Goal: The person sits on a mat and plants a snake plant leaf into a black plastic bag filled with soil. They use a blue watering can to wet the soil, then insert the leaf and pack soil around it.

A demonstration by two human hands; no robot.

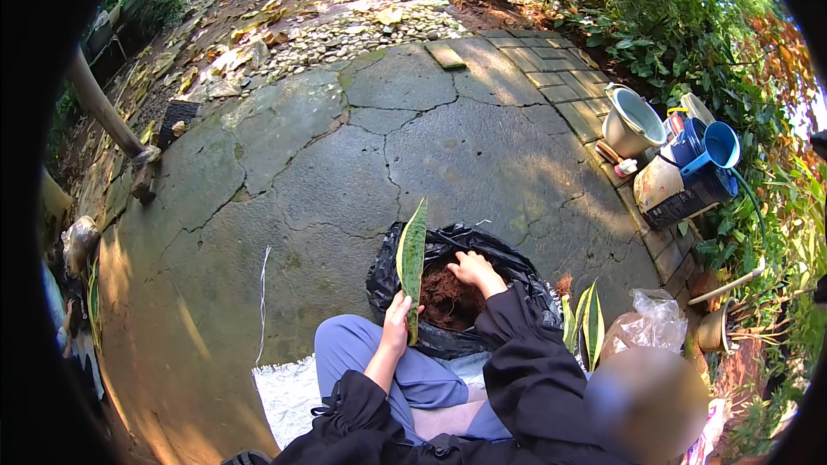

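Observation:
My left hand grips a snake plant leaf near its lower end. The leaf stands nearly upright, green with a yellow margin, in front of the left side of a black plastic bag. Inside the bag lies reddish-brown potting material, coarse and fibrous. Over its far right part reaches my right hand, fingers spread and touching or just above the material; the fingertips' exact contact cannot be made out. No object shows in that hand. The bag rests on the ground before my crossed legs.
More snake plant leaves stand to my right, beside a clear plastic bag of brown material. Farther right are a grey bucket, a paint pail and a blue dipper. White woven sheeting lies under me on cracked concrete.

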